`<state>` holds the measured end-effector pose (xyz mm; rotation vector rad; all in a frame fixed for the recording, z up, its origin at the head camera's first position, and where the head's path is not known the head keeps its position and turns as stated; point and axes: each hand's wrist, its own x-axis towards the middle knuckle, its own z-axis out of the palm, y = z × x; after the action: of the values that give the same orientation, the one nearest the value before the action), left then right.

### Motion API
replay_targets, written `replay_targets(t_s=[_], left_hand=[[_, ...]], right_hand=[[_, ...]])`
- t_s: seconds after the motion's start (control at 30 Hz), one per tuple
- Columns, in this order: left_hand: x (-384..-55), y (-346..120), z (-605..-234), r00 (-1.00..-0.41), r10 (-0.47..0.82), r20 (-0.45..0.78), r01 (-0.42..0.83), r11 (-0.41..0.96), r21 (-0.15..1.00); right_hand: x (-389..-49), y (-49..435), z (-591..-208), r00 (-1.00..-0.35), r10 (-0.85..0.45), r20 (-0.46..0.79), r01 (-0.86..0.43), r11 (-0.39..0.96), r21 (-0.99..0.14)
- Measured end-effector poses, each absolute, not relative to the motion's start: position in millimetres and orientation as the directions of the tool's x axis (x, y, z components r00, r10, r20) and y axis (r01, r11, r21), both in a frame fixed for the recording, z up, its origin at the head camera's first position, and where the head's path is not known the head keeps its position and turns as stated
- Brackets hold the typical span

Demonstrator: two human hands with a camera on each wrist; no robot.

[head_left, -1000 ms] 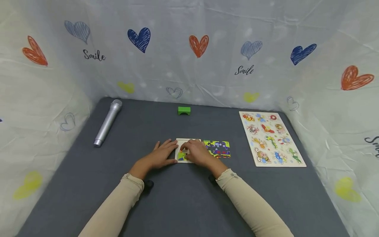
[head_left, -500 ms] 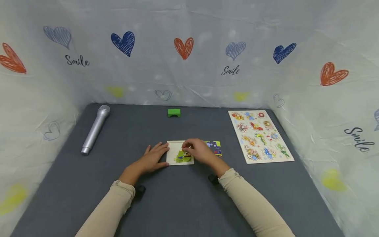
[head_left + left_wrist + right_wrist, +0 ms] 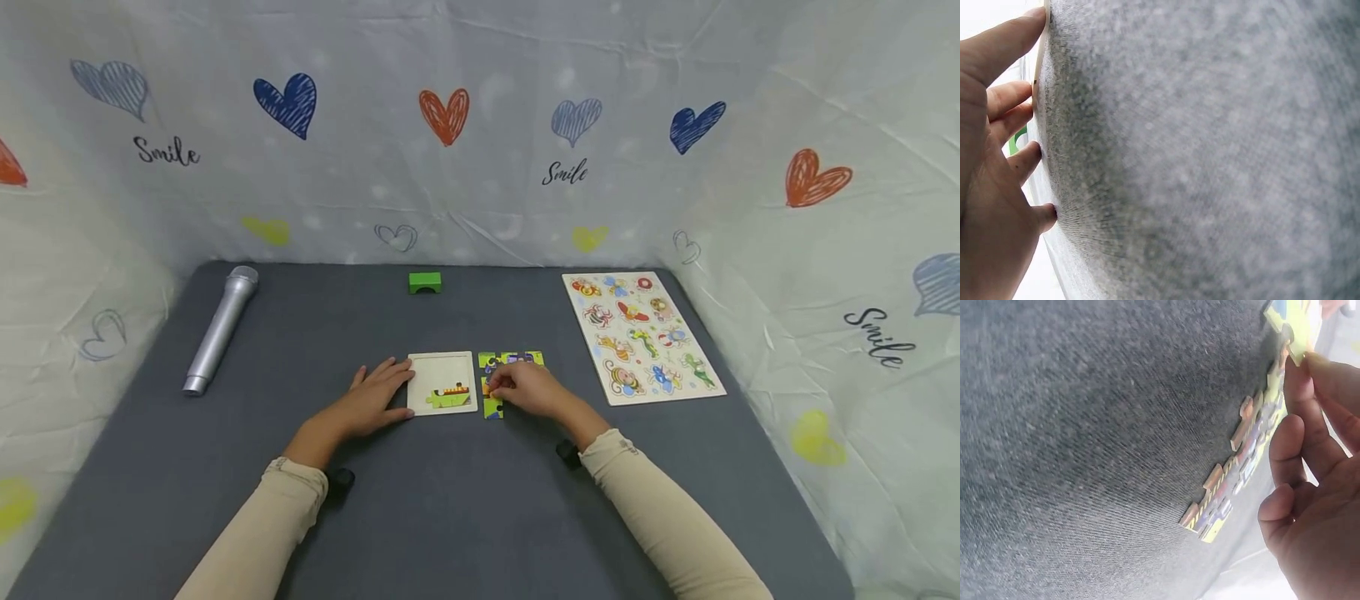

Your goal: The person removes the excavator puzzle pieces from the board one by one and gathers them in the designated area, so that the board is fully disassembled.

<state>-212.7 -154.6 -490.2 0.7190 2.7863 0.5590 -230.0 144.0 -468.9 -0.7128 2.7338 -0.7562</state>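
A pale wooden puzzle tray lies mid-table, a few joined green, red and black puzzle pieces in its lower right corner. My left hand rests with spread fingers, fingertips and thumb against the tray's left edge. To the right of the tray lies a group of joined puzzle pieces, partly hidden under my right hand. That hand pinches a yellow-green puzzle piece between thumb and finger, at the group's left side; its other fingers are curled in the right wrist view.
A silver microphone lies at the table's left. At the back stands a green arched block. A board with insect pictures lies at the right. Behind the table hangs a white cloth printed with hearts.
My right hand has moved from over the tray rightward to the joined pieces, carrying a puzzle piece out of the tray. My left hand stays at the tray's edge. The head view has turned right.
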Motion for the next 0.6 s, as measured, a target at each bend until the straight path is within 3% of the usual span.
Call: replay_targets(t_s=[0.3,0.47,0.6], left_hand=[[-213,-162,-488,-0.856,0.504,-0.113,0.423,0.810,0.405],[-214,-159,-489,-0.850,0.509,-0.133,0.420,0.809,0.411],[-213,-158,-488,-0.851,0.510,-0.127,0.420,0.804,0.421]], right_hand=[[-233,123,-467,-0.873,-0.487,-0.028,-0.410,0.763,-0.500],[-236,97,-469,-0.776,-0.630,0.034,-0.593,0.711,-0.378],[-236,85,-472,-0.727,-0.685,0.038,-0.661,0.684,-0.309]])
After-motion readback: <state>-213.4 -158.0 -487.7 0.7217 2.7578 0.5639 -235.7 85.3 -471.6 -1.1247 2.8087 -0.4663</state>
